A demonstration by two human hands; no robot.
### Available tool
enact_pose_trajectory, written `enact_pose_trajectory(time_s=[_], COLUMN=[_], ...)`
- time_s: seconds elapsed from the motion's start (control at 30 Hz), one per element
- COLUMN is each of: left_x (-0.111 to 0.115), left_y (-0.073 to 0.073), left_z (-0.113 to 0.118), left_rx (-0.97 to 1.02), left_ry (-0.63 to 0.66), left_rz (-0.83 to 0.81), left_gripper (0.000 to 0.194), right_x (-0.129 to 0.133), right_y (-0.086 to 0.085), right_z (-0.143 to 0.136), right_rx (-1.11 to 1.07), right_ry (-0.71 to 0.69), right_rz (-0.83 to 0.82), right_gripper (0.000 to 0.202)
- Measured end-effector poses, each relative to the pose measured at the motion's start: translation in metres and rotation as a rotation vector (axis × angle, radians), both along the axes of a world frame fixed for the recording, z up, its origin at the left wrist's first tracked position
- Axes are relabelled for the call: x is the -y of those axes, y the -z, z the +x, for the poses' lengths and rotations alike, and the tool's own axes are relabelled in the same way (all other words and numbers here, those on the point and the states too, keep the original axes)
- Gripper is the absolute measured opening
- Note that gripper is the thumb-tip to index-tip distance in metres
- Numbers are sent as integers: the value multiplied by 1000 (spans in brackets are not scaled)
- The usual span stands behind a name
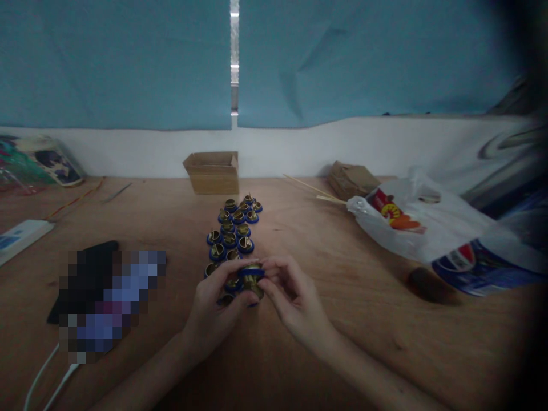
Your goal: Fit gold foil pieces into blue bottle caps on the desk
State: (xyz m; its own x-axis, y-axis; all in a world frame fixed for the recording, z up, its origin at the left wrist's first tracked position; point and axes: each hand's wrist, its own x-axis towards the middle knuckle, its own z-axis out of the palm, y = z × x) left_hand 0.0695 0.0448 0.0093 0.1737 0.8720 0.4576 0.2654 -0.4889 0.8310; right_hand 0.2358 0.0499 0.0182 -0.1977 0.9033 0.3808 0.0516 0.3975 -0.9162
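Between my two hands is a small round brass-coloured fitting with a blue ring [252, 275], held above the near end of a cluster. My left hand [216, 302] has its thumb and fingers closed on the fitting's left side. From the right, my right hand [291, 291] pinches the same piece with thumb and fingertips. Several like brass-and-blue fittings [229, 238] stand in loose rows on the wooden table, running away from me. My fingers partly hide the nearest of them.
An open cardboard box [214, 178] stands at the back by the wall. To the right lie a brown paper packet [351, 180], thin sticks [314, 188] and a white plastic bag [411, 228]. A blurred-out device [115, 302] with cables and a white power strip [25, 237] are at left.
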Motion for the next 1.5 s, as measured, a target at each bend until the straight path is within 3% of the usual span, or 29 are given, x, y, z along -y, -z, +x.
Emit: enact_pose_trajectory(time_s=[0.2,0.37,0.5,0.9,1.07,1.5], left_x=[3,4,5,2,3,2], left_y=[5,8,9,11,10,10], left_z=[5,8,9,9,7,6], left_rx=[-63,-138,-182,-82,-146,-203], left_ry=[-52,-131,-149,-42,-135,-192], left_rz=[57,188,160,-37,-72,54], left_gripper=[54,34,30,35,32,35], right_x=[-4,-4,-4,-5,-5,-3], right_y=[0,-2,2,1,1,4], right_z=[5,8,8,6,6,5], right_rx=[211,296,358,325,326,253], right_ry=[124,144,138,170,163,136], right_rz=[187,294,334,306,288,256], right_gripper=[10,16,16,15,13,14])
